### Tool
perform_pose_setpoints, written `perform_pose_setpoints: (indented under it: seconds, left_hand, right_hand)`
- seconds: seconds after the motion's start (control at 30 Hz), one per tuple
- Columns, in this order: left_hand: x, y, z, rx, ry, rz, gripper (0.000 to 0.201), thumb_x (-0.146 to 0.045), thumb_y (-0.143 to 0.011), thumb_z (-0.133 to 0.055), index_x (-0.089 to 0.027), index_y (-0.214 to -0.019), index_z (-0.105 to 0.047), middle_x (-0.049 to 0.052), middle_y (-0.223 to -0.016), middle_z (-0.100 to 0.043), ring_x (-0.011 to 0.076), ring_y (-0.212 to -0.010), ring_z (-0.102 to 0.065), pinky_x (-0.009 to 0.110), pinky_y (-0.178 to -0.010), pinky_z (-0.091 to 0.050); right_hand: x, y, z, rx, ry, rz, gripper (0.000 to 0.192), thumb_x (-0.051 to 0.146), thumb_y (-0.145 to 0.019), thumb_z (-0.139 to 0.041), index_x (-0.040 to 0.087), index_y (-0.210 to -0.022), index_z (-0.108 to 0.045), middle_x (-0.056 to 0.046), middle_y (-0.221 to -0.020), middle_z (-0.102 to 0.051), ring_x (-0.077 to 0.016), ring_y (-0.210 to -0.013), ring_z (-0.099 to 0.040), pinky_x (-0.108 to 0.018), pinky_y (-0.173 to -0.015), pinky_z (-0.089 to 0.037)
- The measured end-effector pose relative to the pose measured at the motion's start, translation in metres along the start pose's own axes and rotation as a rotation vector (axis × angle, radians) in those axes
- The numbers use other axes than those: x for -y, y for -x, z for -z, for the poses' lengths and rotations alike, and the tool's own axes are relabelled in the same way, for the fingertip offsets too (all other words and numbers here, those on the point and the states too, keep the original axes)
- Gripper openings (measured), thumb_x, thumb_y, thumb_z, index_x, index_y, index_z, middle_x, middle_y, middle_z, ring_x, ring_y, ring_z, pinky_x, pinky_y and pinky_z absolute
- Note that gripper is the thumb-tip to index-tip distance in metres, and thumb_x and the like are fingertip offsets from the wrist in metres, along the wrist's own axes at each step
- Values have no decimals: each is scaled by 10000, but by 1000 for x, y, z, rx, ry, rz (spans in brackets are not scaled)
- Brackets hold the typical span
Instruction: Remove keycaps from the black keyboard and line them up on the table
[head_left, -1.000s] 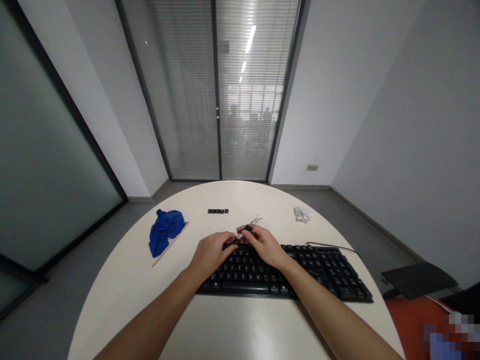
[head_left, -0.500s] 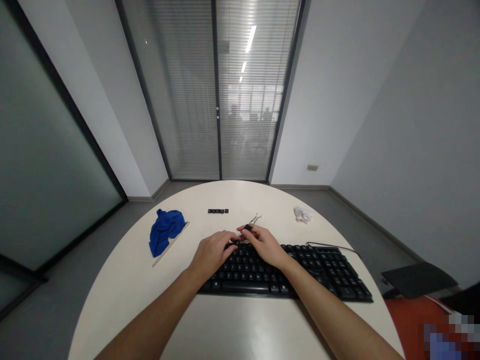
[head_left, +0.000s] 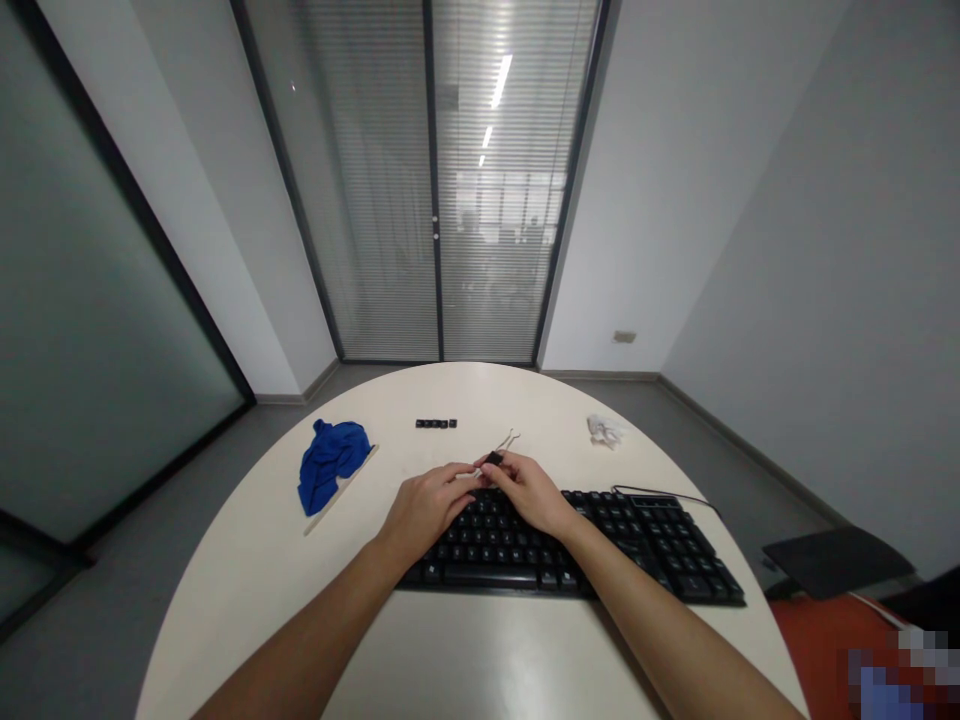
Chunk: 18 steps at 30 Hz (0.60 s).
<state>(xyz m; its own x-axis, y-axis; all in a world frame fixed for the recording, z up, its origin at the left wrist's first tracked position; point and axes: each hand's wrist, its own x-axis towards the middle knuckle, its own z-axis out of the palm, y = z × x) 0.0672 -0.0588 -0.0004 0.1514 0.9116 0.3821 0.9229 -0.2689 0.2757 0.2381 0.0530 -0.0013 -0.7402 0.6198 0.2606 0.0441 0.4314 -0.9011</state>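
Note:
Above the upper rows of a black keyboard (head_left: 491, 572), my two hands meet fingertip to fingertip. Between thumb and fingers, my right hand (head_left: 531, 492) pinches a small black keycap (head_left: 493, 458). Thin metal prongs of a wire keycap puller (head_left: 511, 440) stick out beyond the right fingers, pointing away from me. Its pale handle runs back toward my left hand (head_left: 426, 507), whose fingers are closed around it, partly hidden. The keys under both hands are covered from view.
A short row of several black keycaps (head_left: 436, 424) lies farther back on the round white table (head_left: 480, 650). At left is a crumpled blue cloth (head_left: 330, 460) beside a thin pale stick (head_left: 341, 490). Crumpled white tissue (head_left: 604, 431) lies at right, near the keyboard's cable (head_left: 667, 491).
My left fingers have lifted off the keys and straightened toward my right hand. The keycap in my right hand has tilted slightly; the keyboard has stayed in place.

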Motion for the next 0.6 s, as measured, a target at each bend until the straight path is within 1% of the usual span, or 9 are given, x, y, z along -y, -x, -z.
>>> perform_pose_setpoints:
  seconds: [0.07,0.17,0.27,0.37,0.47,0.6]
  left_hand:
    - [0,0,1,-2,-2,2,314,-229,-934,-552,-337,-1219,-625,1,-1271,-608,158,-1024,-632,285,-890,-517]
    - [-2,0,2,-9,2,3,276,-238,-934,-556,-329,-1180,-644,-1,-1212,-612,134,-927,-637,254,-820,-519]
    - [-3,0,2,0,3,-15,259,-244,-943,-544,-322,-1167,-646,1,-1147,-631,142,-936,-633,246,-798,-508]
    - [-3,0,2,-3,29,-7,249,-267,-947,-538,-313,-1169,-643,8,-1115,-648,155,-986,-626,252,-830,-500]
    - [-3,-1,2,-41,82,70,230,-284,-936,-553,-310,-1141,-654,-2,-1077,-661,155,-973,-632,254,-847,-492]
    - [2,-4,1,-102,145,229,162,-270,-897,-587,-283,-1026,-684,-16,-1010,-675,135,-815,-645,247,-766,-492]
  right_hand:
    - [1,0,0,5,-7,9,351,469,-939,-520,182,-1038,-696,-41,-873,-714,-201,-830,-651,-312,-798,-500]
    - [1,0,0,13,-32,16,334,457,-941,-524,184,-1034,-692,-40,-872,-712,-202,-835,-652,-308,-801,-497]
    - [0,1,-1,31,-34,22,315,440,-943,-525,186,-1020,-694,-38,-863,-711,-200,-833,-651,-309,-803,-494]
    - [-1,0,-2,21,-35,11,299,434,-933,-543,188,-1012,-692,-38,-881,-715,-201,-852,-654,-310,-810,-497]
    - [-4,-1,-2,-37,-35,-24,310,445,-923,-552,177,-1012,-679,-43,-865,-718,-199,-838,-664,-316,-812,-504]
    - [-7,-2,3,-138,27,-59,332,467,-932,-524,171,-977,-667,-52,-845,-725,-196,-818,-668,-312,-808,-499]
